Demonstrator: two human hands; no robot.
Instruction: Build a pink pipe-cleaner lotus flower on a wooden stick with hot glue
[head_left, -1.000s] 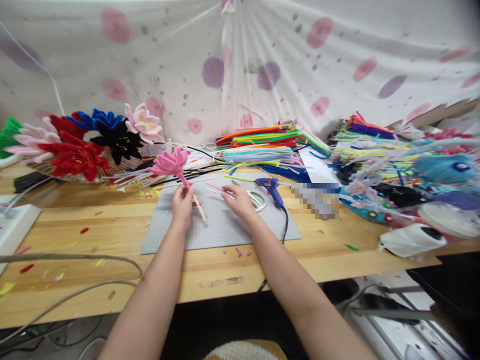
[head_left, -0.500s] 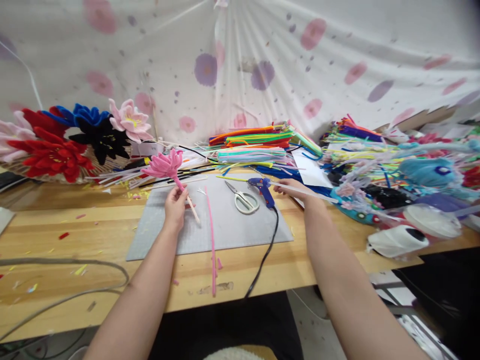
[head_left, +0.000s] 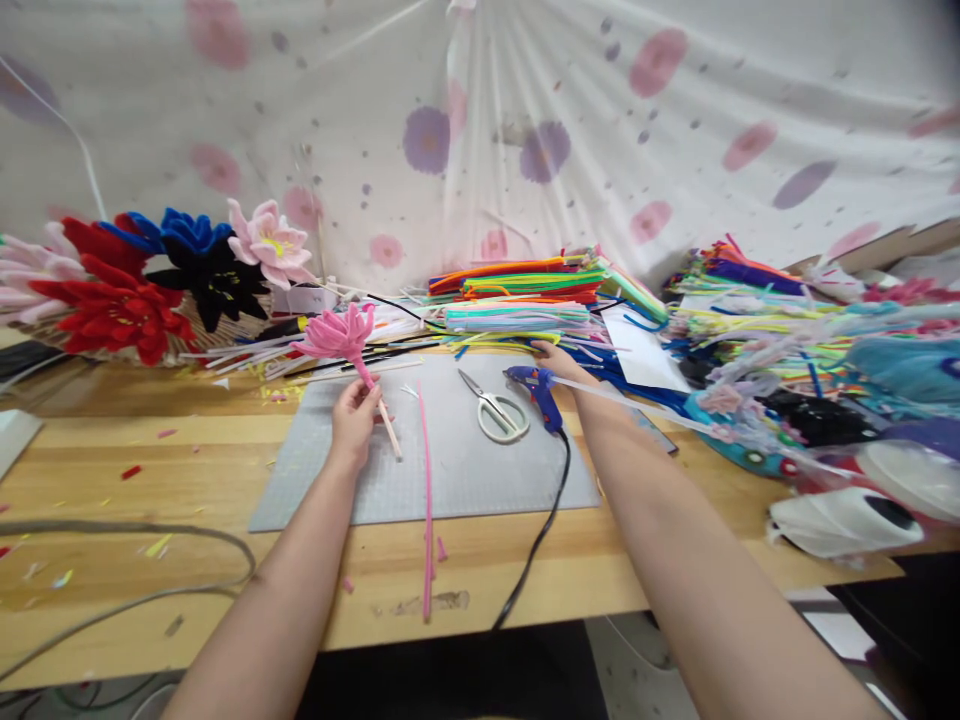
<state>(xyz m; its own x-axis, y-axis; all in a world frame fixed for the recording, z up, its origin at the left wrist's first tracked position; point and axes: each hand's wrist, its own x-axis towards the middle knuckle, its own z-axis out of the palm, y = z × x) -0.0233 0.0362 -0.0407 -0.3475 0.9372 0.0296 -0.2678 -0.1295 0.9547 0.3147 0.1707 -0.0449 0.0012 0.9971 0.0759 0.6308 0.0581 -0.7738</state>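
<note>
In left grip [head_left: 354, 418]: pink flower [head_left: 339, 335], held by stem [head_left: 391, 436]. Glue gun [head_left: 546, 398] just nearside of right grip [head_left: 559, 361]; can't tell if that one's holding anything.

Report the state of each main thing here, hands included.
Held flower: petals spread, tilted
Left hand: closed around its stem
Right hand: fingers partly hidden, grip unclear
Scissors: blades look shut
Glue gun: on its side, power unclear
Pink strip: loose, nearly straight
Mat: flat
Spool: on its side
</note>
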